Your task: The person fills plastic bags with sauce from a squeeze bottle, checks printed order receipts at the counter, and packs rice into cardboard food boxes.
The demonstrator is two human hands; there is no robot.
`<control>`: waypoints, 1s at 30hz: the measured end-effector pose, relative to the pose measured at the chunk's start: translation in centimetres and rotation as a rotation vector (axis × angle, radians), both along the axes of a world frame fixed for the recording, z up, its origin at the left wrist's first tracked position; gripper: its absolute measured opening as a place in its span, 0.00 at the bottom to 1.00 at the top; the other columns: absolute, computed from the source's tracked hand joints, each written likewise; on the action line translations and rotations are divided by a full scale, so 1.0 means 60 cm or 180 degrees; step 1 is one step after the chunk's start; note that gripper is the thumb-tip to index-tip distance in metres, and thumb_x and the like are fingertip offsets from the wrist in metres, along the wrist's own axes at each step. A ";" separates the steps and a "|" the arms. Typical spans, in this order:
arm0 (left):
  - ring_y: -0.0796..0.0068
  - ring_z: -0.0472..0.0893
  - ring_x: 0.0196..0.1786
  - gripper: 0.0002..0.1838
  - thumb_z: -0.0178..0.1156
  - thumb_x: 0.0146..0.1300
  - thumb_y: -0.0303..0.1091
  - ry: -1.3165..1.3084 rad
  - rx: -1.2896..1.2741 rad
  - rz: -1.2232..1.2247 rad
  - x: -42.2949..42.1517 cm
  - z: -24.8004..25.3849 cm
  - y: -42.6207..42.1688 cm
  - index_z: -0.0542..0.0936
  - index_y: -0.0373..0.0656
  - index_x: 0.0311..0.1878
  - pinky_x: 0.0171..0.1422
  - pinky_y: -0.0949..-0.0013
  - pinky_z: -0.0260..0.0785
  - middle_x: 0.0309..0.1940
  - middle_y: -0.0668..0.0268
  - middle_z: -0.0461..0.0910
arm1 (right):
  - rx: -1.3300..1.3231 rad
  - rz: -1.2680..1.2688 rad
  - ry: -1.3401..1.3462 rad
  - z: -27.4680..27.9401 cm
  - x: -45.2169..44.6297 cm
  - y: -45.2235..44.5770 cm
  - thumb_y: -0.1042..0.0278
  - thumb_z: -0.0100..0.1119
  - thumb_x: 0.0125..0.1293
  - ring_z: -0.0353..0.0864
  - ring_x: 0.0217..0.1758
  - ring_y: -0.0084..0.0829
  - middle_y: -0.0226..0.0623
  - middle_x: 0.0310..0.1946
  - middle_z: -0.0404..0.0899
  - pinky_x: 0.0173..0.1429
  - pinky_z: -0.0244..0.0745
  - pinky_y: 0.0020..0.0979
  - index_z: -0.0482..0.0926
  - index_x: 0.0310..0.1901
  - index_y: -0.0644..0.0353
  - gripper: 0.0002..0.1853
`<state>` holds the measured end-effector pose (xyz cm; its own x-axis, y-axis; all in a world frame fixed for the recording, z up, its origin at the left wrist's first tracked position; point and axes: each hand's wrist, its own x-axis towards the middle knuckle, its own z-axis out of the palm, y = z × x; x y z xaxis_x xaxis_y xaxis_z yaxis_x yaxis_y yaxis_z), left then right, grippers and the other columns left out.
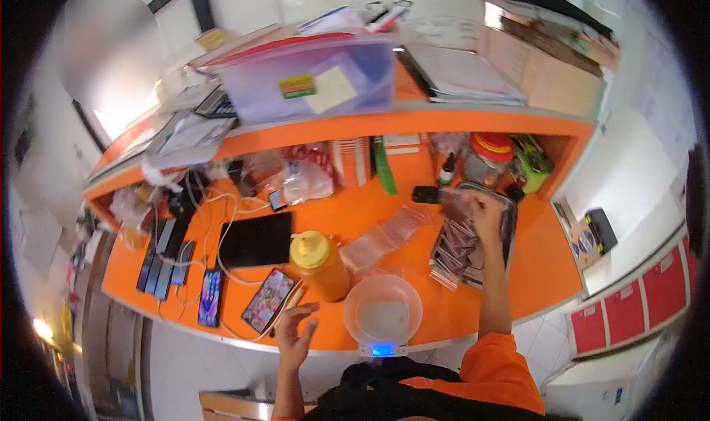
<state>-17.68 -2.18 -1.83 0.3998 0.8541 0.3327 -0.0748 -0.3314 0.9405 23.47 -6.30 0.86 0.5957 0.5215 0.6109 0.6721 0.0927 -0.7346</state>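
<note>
My right hand (pixel 486 215) reaches over a dark tray (pixel 500 262) and pinches a small clear plastic packet (pixel 457 200) with something brownish in it. Beneath it, the tray bears several similar filled packets (pixel 455 245). My left hand (pixel 296 331) hovers at the table's front edge, fingers apart and holding nothing, close to a lit phone (pixel 268 300). Between my hands stands a digital scale (pixel 382 350) with a blue display, topped by a translucent round bowl (pixel 355 291). Flat clear plastic bags (pixel 384 237) lie behind the bowl.
A yellow-capped squeeze bottle (pixel 322 269) stands left of the bowl. Beyond it lie a black tablet (pixel 257 240), another phone (pixel 210 297) and tangled white cables. An orange shelf (pixel 414 120) crosses the back, carrying a plastic bin (pixel 259 88). A red-lidded jar (pixel 489 157) sits beneath.
</note>
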 end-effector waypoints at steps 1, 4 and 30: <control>0.69 0.75 0.47 0.10 0.54 0.54 0.20 -0.0131 -0.0267 0.0251 -0.030 -0.006 -0.007 0.69 0.38 0.40 0.51 0.69 0.66 0.42 0.56 0.75 | -0.0056 -0.0344 -0.0160 -0.011 0.037 0.009 0.69 0.56 0.55 0.77 0.30 0.32 0.43 0.29 0.78 0.39 0.69 0.27 0.77 0.30 0.68 0.09; 0.74 0.75 0.41 0.06 0.53 0.56 0.21 -0.0545 -0.0709 0.1230 -0.109 -0.034 -0.033 0.71 0.39 0.37 0.50 0.73 0.65 0.34 0.62 0.77 | -0.0512 -0.0613 -0.0933 -0.093 0.132 0.030 0.66 0.55 0.56 0.77 0.34 0.39 0.47 0.31 0.77 0.39 0.69 0.31 0.77 0.34 0.68 0.12; 0.75 0.75 0.39 0.13 0.46 0.63 0.33 -0.0311 -0.0782 0.1923 -0.713 -0.123 0.178 0.75 0.35 0.30 0.46 0.72 0.65 0.30 0.63 0.77 | 0.0220 0.2109 -0.0960 0.157 -0.839 0.328 0.75 0.57 0.54 0.71 0.29 0.27 0.37 0.28 0.74 0.34 0.65 0.23 0.77 0.32 0.68 0.06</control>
<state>-60.44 8.51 -9.23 -0.1958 0.9745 0.1098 -0.0318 -0.1183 0.9925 -26.89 13.41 10.31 -0.0306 0.6686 0.7430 0.6311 0.5894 -0.5043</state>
